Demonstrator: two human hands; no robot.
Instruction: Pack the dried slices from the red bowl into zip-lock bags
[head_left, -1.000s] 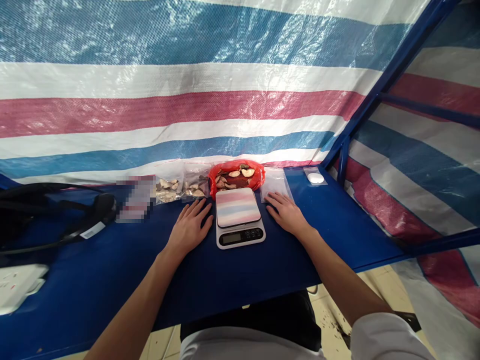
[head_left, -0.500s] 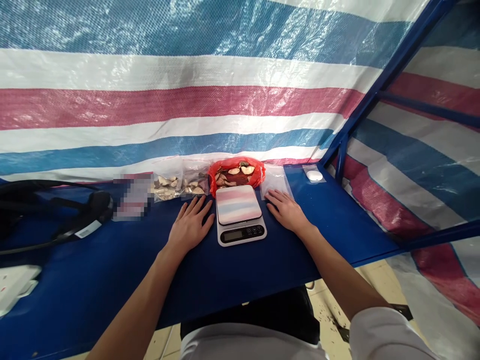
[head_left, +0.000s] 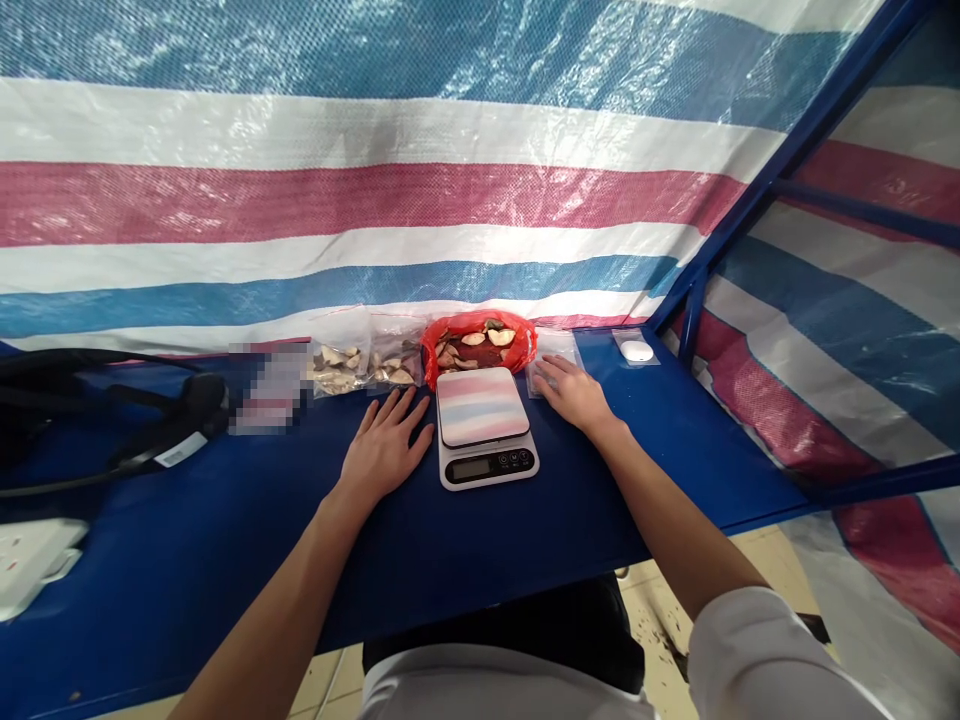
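Note:
My left hand lies flat on the blue table, fingers spread, to the left of a white digital kitchen scale. On the scale's other side, my right hand reaches a clear plastic bag, its fingertips over the bag's near part; I cannot tell whether they press on it. Behind the scale stands an open red bag with pale, dried-looking slices inside. Two clear bags of similar pieces, one farther left and one nearer, lie beyond my left fingertips.
A small white rounded case rests on a clear bag at the back right. Black cables and a black device lie at the left, with a white power strip in front. Striped sheeting and a blue frame enclose the table.
My right hand has moved slightly forward onto the clear bag, with its fingers a little more bent. The left hand stays flat. The whole view has shifted slightly.

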